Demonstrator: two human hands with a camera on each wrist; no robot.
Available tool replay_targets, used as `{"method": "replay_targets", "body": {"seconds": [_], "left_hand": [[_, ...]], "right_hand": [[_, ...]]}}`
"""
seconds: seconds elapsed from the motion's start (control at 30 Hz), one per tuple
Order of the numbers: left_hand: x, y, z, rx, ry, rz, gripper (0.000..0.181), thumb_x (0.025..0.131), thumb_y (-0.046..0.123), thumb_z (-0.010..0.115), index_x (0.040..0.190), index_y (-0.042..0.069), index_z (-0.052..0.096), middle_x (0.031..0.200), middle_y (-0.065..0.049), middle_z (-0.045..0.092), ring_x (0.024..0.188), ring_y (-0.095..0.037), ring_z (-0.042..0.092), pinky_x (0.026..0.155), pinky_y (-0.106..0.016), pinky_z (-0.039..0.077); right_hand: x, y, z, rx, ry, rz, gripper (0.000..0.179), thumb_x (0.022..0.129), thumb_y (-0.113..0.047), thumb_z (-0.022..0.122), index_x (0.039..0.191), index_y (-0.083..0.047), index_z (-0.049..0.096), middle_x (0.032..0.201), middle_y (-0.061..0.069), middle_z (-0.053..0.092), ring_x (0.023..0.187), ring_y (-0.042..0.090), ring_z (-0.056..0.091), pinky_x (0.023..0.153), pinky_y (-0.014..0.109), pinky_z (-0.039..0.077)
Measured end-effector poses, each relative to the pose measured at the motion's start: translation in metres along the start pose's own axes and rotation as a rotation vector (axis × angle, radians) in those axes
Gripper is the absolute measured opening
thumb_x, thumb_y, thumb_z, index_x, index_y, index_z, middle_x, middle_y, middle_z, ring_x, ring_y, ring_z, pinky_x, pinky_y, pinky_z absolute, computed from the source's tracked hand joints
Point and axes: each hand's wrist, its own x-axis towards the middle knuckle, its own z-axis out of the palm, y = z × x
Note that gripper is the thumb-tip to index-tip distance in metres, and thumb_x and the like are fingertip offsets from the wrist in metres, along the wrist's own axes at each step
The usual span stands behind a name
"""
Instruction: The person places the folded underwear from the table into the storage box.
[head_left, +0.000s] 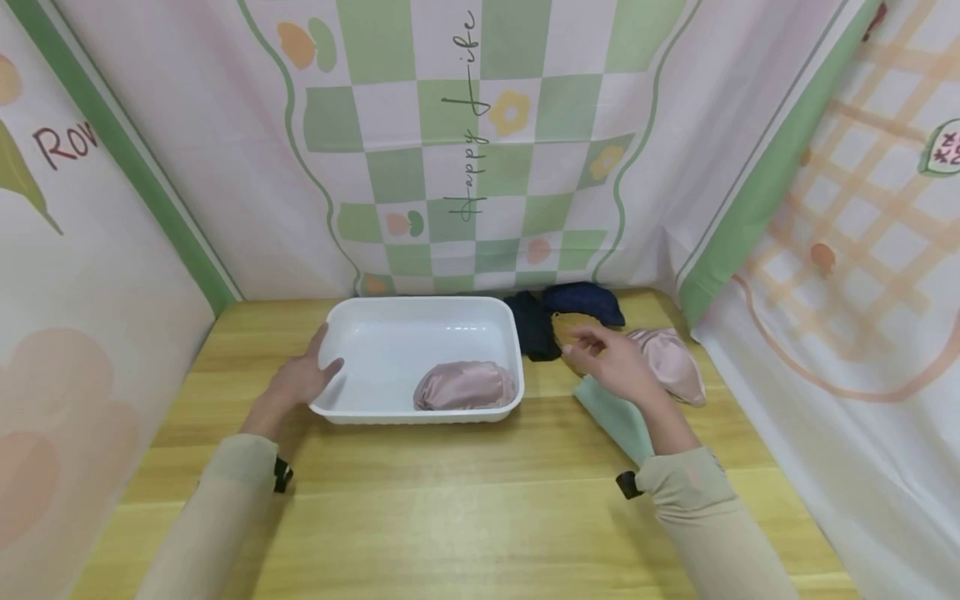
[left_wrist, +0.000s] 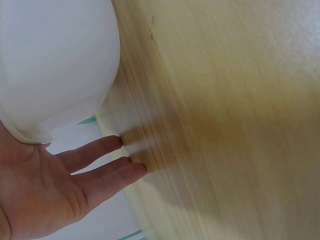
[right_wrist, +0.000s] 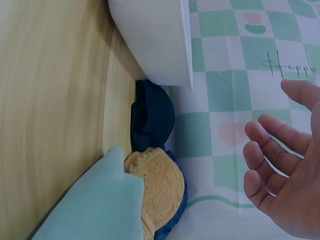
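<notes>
If grabbing hastily with empty, loosely bent right hand [head_left: 615, 363], could drag black cloth [head_left: 532, 327] along with adjoining yellow cloth [right_wrist: 162, 190]; rests straight-fingered left hand [head_left: 300, 379], unclenched, on tray [head_left: 382, 350].

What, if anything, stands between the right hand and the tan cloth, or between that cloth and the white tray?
Nothing visible stands between the right hand and the tan cloth. Toward the white tray, the black cloth lies in between, with the tray's raised right rim just beyond it.
</notes>
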Motion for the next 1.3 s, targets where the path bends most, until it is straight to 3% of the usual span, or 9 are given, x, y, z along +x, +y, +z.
{"method": "replay_targets", "body": {"seconds": [0.27,0.63,0.87,1.13,1.3], "left_hand": [[0.000,0.000,-0.001,0.004,-0.001,0.006,0.085,0.102,0.061,0.030,0.159,0.020,-0.018,0.148,-0.039,0.038,0.110,-0.045,0.058,0.092,-0.058,0.048],[-0.002,0.002,-0.003,0.001,-0.007,-0.004,0.084,0.103,0.059,0.032,0.159,0.021,-0.017,0.142,-0.040,0.045,0.098,-0.039,0.061,0.075,-0.043,0.048],[-0.002,0.001,-0.003,0.005,0.003,0.006,0.084,0.103,0.060,0.031,0.159,0.020,-0.017,0.145,-0.040,0.042,0.102,-0.042,0.060,0.081,-0.049,0.049],[-0.002,0.001,-0.001,0.005,0.002,-0.001,0.085,0.102,0.061,0.030,0.158,0.022,-0.021,0.145,-0.039,0.042,0.108,-0.045,0.060,0.090,-0.057,0.049],[-0.001,0.001,-0.001,-0.001,-0.003,-0.009,0.086,0.102,0.062,0.030,0.158,0.022,-0.022,0.147,-0.039,0.039,0.109,-0.044,0.059,0.090,-0.055,0.049]], "right_hand": [[-0.010,0.007,-0.006,0.019,0.005,0.029,0.050,0.099,-0.048,0.058,0.134,-0.012,0.060,0.117,0.010,0.070,0.105,0.026,0.062,0.084,0.039,0.050],[-0.019,0.021,-0.010,-0.004,0.041,0.039,0.051,0.100,-0.046,0.056,0.135,-0.010,0.060,0.116,0.011,0.071,0.104,0.026,0.062,0.085,0.039,0.049],[-0.026,0.029,-0.014,-0.007,0.049,0.027,0.055,0.100,-0.049,0.054,0.135,-0.006,0.060,0.116,0.012,0.070,0.103,0.027,0.064,0.085,0.040,0.051],[-0.033,0.035,-0.017,-0.024,0.050,0.043,0.052,0.100,-0.048,0.055,0.133,-0.007,0.062,0.114,0.013,0.071,0.102,0.027,0.065,0.080,0.032,0.053],[-0.038,0.038,-0.020,-0.062,0.070,0.051,0.053,0.101,-0.049,0.054,0.132,-0.007,0.063,0.115,0.014,0.072,0.103,0.030,0.067,0.084,0.040,0.054]]}}
